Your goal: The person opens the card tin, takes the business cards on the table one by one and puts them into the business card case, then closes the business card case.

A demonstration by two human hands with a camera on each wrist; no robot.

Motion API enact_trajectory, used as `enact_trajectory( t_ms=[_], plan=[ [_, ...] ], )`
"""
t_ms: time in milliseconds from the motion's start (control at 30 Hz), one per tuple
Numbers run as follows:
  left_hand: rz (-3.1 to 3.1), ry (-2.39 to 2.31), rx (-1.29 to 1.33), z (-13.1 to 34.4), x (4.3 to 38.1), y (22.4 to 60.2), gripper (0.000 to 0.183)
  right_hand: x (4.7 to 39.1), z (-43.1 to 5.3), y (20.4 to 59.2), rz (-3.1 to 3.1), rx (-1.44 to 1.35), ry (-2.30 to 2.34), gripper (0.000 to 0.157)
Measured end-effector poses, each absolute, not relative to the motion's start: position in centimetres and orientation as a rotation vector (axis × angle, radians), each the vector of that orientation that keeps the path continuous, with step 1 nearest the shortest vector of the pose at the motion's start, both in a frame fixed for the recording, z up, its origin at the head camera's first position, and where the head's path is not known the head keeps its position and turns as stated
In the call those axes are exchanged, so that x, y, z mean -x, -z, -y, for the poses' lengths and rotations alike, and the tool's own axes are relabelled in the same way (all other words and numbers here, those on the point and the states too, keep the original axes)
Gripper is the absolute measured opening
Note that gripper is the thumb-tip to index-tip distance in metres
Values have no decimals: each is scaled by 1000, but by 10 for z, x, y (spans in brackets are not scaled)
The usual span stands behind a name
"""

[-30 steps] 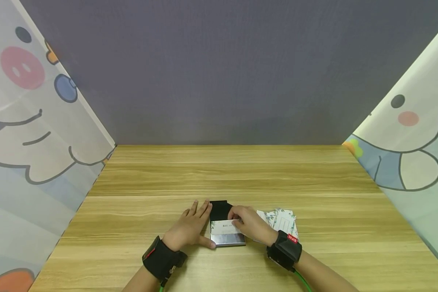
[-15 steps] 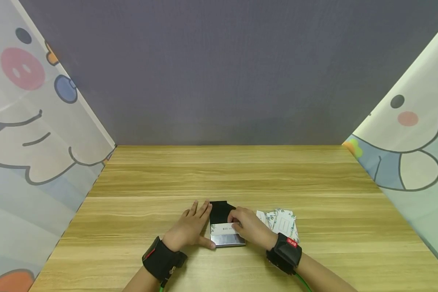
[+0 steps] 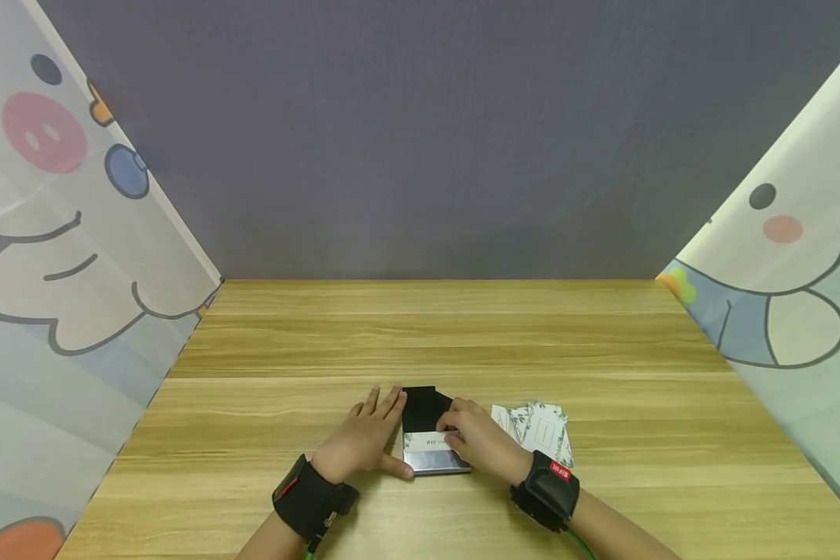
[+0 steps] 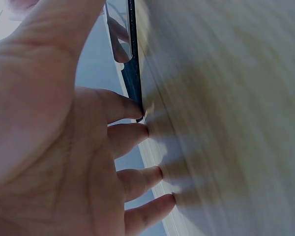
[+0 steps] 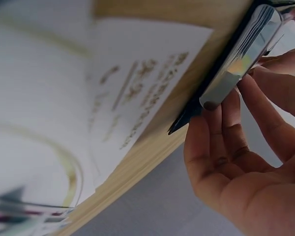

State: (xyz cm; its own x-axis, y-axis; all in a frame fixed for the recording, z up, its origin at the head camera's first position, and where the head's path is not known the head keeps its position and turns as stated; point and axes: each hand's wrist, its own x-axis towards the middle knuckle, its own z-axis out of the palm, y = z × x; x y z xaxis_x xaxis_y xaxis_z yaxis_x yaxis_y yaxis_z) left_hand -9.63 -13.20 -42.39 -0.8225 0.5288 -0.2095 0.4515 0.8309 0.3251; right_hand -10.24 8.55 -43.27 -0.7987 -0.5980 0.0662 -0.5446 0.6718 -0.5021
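Observation:
A business card holder (image 3: pixel 422 412) lies unfolded on the table, its black flap away from me and its shiny metal pocket (image 3: pixel 435 463) closer. A white business card (image 3: pixel 421 442) with leaf print and lettering is partly tucked into the pocket, and my right hand (image 3: pixel 483 439) pinches its right part between thumb and curled fingers. Spread out on the wood, my left hand (image 3: pixel 365 438) steadies the left side, thumb by the pocket's lower corner and forefinger by the flap. In the left wrist view a fingertip touches the holder's dark edge (image 4: pixel 132 78).
Several more printed cards (image 3: pixel 546 428) lie loosely fanned to the right, close beyond my right wrist. The wooden table (image 3: pixel 420 334) ends at a grey panel (image 3: pixel 420 155) behind, with cartoon-printed sheets (image 3: pixel 777 257) at both sides.
My right hand has slid a little toward me, and the card has gone deeper into the metal pocket, so less of it shows. The left hand stays put.

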Motion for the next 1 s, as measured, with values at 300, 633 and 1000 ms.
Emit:
enact_trajectory(
  t_ms=[300, 633, 1000],
  plan=[
    [-2723, -379, -751, 132, 96, 425, 112, 102, -86, 434, -2781, 998, 737, 12],
    [-2725, -374, -757, 132, 96, 424, 112, 102, -95, 428, -2789, 970, 808, 17],
    [-2713, -376, -742, 132, 96, 424, 113, 105, -136, 417, -2883, 744, 878, 23]
  ],
)
